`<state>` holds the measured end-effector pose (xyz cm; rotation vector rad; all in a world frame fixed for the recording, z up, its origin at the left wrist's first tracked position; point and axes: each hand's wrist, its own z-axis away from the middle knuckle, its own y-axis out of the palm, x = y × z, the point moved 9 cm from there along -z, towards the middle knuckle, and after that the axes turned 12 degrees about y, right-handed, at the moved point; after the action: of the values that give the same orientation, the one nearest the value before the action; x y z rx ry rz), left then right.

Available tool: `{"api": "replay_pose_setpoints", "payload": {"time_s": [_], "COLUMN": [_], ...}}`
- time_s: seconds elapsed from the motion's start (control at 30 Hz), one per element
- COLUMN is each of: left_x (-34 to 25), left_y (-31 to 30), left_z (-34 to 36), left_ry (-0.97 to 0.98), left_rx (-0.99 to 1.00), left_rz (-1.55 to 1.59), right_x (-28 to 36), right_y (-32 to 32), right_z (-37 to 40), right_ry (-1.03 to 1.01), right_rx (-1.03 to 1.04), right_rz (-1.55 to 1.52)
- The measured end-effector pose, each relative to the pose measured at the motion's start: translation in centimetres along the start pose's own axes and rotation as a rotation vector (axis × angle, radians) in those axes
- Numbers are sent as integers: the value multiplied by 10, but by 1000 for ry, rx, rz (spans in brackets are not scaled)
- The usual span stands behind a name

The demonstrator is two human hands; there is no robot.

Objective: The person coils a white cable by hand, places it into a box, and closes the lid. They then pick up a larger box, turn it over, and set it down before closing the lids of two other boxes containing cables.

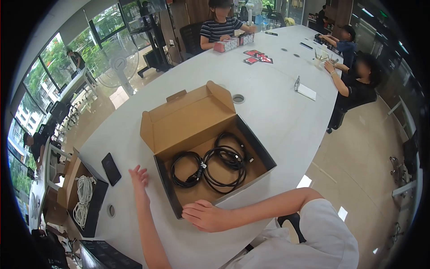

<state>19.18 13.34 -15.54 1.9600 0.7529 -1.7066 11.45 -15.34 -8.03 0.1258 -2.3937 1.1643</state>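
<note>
An open cardboard box (192,121), brown inside with dark outer walls, sits on the table in front of me, its lid folded back. Inside lie two coiled black cables: a smaller coil (174,172) at the left and a larger coil (245,172) at the right. My right hand (205,216) is on the box's near corner, fingers together over the edge of the wall. To the left of the box, my left hand (140,176) hovers over the table, empty, its fingers loosely curled and apart.
A black phone (111,169) lies left of my left hand. Beyond it stands a dark box (99,208) holding white cables (83,197). Red packets (258,57) and a white notepad (306,92) lie farther up the white table (273,116). Several people are around it.
</note>
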Motion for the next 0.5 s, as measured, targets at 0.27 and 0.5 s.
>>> {"api": "replay_pose_setpoints", "payload": {"time_s": [0.27, 0.5], "left_x": [7, -5], "left_y": [77, 84], "left_z": [-77, -86], "left_ry": [-76, 11], "left_rx": [180, 154], "left_rz": [485, 581], "right_x": [-15, -45], "right_y": [18, 8], "right_z": [-18, -40], "right_ry": [-110, -78], "right_rx": [-89, -92], "right_rz": [23, -82]}}
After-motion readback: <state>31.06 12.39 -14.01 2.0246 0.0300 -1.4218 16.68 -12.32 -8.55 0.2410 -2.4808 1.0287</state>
